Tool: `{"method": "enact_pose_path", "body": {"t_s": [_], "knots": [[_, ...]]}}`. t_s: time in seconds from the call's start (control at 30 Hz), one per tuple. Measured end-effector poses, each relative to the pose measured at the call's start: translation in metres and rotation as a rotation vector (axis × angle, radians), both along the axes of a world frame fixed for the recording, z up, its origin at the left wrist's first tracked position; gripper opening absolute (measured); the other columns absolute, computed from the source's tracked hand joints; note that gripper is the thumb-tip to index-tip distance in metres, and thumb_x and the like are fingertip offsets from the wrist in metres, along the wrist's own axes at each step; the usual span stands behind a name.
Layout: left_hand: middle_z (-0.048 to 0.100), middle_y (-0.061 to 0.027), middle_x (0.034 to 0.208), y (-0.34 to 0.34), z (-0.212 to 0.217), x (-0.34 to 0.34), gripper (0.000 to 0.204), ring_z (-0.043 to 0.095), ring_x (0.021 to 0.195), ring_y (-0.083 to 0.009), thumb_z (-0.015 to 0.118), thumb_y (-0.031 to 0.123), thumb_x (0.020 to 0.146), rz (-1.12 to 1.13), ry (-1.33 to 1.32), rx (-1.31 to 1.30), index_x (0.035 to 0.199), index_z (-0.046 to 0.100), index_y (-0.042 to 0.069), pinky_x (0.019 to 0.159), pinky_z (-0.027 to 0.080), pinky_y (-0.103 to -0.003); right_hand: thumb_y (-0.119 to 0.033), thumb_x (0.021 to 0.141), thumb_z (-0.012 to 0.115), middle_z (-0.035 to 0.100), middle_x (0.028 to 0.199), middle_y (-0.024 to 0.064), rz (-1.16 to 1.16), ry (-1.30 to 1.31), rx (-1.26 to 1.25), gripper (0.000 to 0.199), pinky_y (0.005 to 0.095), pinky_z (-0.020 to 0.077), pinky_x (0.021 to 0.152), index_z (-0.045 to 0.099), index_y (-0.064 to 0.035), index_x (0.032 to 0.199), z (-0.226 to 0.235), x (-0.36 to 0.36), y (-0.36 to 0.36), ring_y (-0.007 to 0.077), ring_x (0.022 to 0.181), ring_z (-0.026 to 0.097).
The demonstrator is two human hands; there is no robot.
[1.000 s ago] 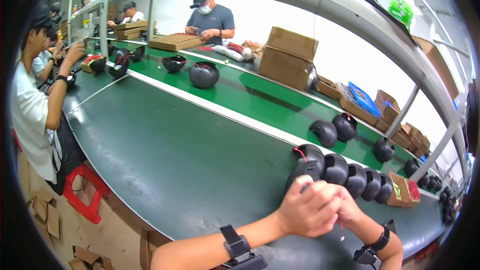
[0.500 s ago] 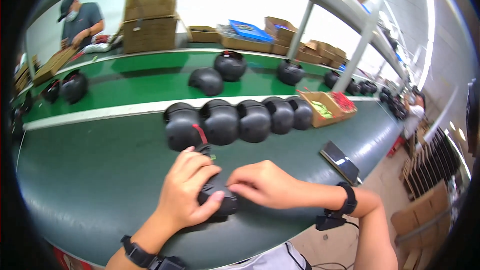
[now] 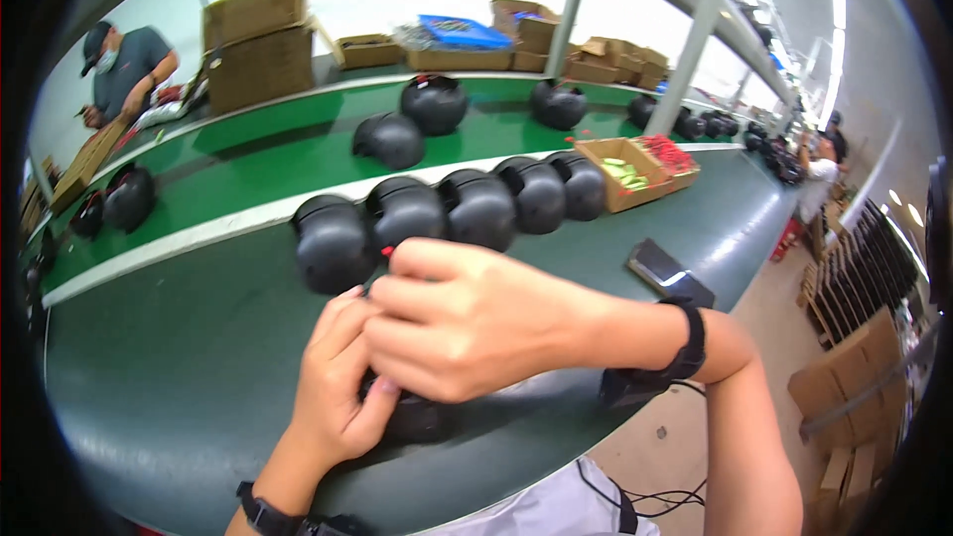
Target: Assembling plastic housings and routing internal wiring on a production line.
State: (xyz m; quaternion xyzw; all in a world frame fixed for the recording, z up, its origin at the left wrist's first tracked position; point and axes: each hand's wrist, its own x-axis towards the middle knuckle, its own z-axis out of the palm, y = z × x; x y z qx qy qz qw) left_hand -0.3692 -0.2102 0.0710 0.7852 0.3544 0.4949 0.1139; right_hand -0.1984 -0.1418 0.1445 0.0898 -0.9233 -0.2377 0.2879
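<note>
My left hand (image 3: pixel 333 382) is closed around a dark, black piece (image 3: pixel 417 422) low over the near bench; most of it is covered by my hands, so its kind is unclear. Curled over the top of it, my right hand (image 3: pixel 472 323) has its fingers bent inward, and what they grip is hidden. A small red tip (image 3: pixel 388 251), like a strap end, shows just above the right knuckles. Behind my hands several black helmets stand in a row, with a black helmet (image 3: pixel 333 243) at its left end.
Right of the row sits a cardboard box (image 3: pixel 625 201) with yellow-green and red small parts. A phone (image 3: pixel 670 273) lies near the bench's right edge. More helmets stand on the green conveyor (image 3: pixel 288 164). A co-worker (image 3: pixel 134 69) stands beyond it, far left.
My right hand has moved left and up, from beside the black piece to over it, now covering most of it. The red strap is mostly hidden. The view has shifted slightly.
</note>
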Motion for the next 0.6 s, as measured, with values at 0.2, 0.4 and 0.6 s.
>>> {"method": "enact_pose_path", "body": {"t_s": [0.2,0.4,0.6], "knots": [[0.057,-0.0182,0.105,0.002,-0.001,-0.003,0.026,0.054,0.096,-0.0392,0.055,0.01,0.075,-0.063,-0.087,-0.021,0.097,0.061,-0.002,0.098,0.038,-0.05,-0.014,0.056,0.06,0.042,0.069,0.0026,0.054,0.052,0.0,0.013,0.0317,0.0469,0.067,0.049,-0.0076,0.06,0.002,-0.01,-0.004,0.0172,0.065,0.048],[0.058,-0.0152,0.102,0.004,-0.01,0.005,0.028,0.054,0.095,-0.0374,0.058,0.014,0.073,-0.085,-0.147,-0.064,0.098,0.06,0.0,0.096,0.039,-0.049,-0.016,0.052,0.058,0.041,0.068,0.0017,0.139,0.12,-0.02,0.015,0.0308,0.0448,0.063,0.048,-0.0075,0.06,-0.005,-0.019,-0.007,0.0169,0.062,0.047],[0.055,-0.0169,0.102,0.003,0.005,-0.001,0.025,0.051,0.099,-0.0392,0.048,0.006,0.077,-0.054,0.043,-0.046,0.097,0.06,-0.003,0.098,0.037,-0.048,-0.029,0.071,0.075,0.061,0.083,0.0037,0.127,-0.037,-0.687,0.034,0.03,0.0435,0.061,0.063,-0.0059,0.092,0.018,-0.001,0.023,0.0186,0.07,0.057]]}}
